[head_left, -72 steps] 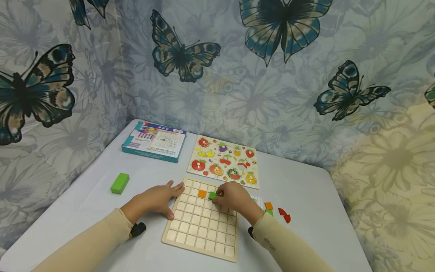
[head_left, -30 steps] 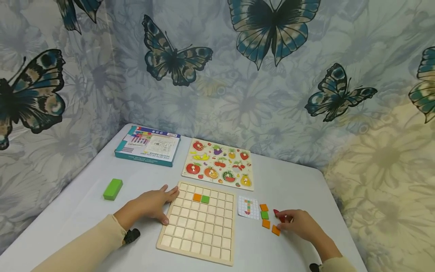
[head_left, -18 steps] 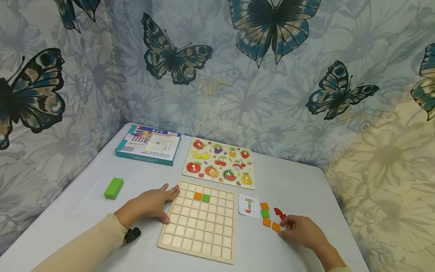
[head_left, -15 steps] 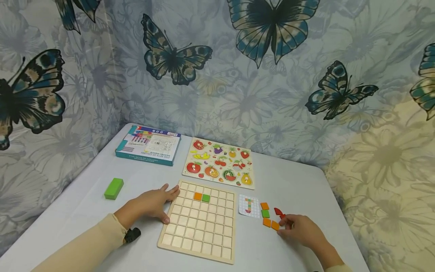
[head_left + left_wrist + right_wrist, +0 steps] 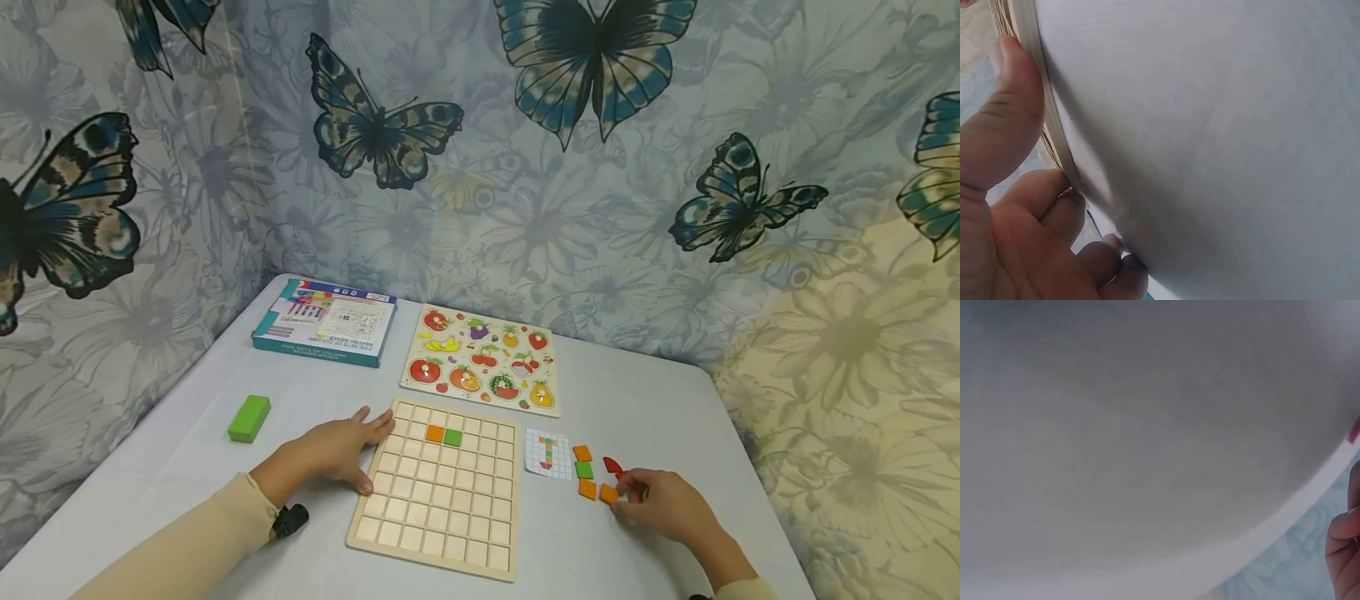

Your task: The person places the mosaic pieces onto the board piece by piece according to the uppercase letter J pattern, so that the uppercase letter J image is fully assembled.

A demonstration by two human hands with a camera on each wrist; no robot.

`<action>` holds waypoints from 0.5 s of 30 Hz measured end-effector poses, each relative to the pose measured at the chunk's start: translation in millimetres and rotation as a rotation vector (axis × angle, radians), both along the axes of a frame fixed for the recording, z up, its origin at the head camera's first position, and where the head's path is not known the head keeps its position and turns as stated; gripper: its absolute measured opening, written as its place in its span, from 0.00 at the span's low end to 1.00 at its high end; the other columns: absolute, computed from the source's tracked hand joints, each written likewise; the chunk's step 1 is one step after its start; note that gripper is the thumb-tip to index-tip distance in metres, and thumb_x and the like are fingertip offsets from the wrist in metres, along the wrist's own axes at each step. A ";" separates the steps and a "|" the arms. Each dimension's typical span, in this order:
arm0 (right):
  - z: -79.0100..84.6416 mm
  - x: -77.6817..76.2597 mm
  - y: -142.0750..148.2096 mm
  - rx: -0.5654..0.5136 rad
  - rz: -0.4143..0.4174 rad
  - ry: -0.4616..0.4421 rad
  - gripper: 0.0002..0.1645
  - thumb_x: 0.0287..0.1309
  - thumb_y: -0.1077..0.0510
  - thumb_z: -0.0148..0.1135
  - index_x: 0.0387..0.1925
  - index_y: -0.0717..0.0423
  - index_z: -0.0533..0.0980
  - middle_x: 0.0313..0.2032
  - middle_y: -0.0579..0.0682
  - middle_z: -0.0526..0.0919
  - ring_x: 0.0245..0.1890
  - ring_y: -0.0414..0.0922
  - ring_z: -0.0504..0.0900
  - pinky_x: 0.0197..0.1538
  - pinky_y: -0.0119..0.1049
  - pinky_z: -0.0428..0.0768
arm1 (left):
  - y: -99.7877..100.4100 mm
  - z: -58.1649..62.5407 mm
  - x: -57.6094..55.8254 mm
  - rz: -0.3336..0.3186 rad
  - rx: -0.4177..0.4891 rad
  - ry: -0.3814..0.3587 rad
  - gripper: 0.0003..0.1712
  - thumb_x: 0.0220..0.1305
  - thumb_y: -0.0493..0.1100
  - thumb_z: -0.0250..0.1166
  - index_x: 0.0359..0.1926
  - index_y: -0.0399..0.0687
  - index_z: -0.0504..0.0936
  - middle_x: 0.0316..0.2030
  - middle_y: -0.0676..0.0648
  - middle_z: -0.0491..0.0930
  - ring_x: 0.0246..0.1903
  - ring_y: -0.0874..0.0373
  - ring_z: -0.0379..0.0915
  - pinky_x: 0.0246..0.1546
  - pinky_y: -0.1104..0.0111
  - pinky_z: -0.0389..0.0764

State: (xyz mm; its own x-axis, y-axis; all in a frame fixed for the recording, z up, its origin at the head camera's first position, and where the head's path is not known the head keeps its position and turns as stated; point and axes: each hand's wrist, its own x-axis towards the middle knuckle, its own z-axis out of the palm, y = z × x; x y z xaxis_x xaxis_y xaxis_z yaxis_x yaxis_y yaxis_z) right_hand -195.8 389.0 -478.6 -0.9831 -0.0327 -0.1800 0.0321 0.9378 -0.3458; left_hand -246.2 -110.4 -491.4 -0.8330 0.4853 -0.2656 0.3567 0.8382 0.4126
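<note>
In the head view my left hand (image 5: 337, 450) rests against the left edge of a wooden grid board (image 5: 431, 500), thumb and fingers spread along it. The left wrist view shows the thumb (image 5: 1019, 94) on the board's side. One orange tile (image 5: 435, 433) and a green tile (image 5: 453, 437) sit side by side in the board's second row. To the right, my right hand (image 5: 671, 507) pinches a loose orange square tile (image 5: 609, 493) at its right side, between thumb and index finger. Two red quarter-round pieces (image 5: 611, 464) lie just beyond, one partly hidden by the fingers.
A small pattern card (image 5: 548, 454) lies between the board and several loose tiles, among them a green one (image 5: 584, 470). Behind stand a fruit puzzle board (image 5: 480, 360) and a flat box (image 5: 325, 323). A green block (image 5: 249, 418) lies at left.
The right hand has left the board, where the green tile now lies, and gone to the loose pieces. It has nudged the orange tile slightly away from me. The left hand stays put.
</note>
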 end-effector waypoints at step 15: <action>9.1 -54.5 -106.3 0.021 0.304 0.089 0.12 0.47 0.44 0.75 0.31 0.41 0.81 0.20 0.37 0.73 0.19 0.37 0.69 0.24 0.33 0.68 | -1.2 -1.4 -0.5 -0.006 0.007 -0.004 0.64 0.35 0.57 0.80 0.75 0.52 0.60 0.74 0.53 0.53 0.73 0.41 0.42 0.63 0.43 0.61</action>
State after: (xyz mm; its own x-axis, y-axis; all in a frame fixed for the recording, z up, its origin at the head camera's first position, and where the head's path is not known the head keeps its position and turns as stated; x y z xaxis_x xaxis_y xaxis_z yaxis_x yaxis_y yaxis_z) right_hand -250.3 282.8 -469.5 -0.9408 -0.3247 -0.0975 -0.2802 0.9066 -0.3155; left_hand -246.7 -111.6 -492.8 -0.8288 0.4925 -0.2654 0.3605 0.8329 0.4198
